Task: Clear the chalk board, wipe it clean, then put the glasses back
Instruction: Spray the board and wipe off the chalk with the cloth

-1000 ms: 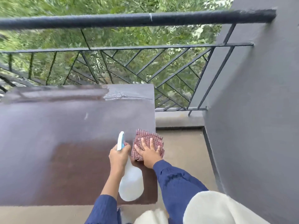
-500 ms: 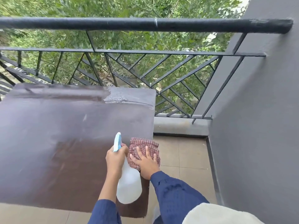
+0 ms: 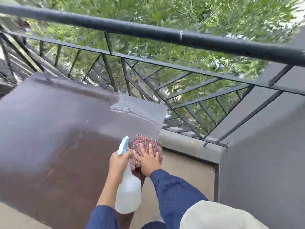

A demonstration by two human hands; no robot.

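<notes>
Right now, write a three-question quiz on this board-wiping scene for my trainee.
1. True or false: the left hand grips the spray bottle.
2. The right hand presses the checked cloth near which part of the board? A left edge, B right edge, C middle.
3. Fill in: behind the board stands a black metal ____.
Key: 1 true; 2 B; 3 railing.
</notes>
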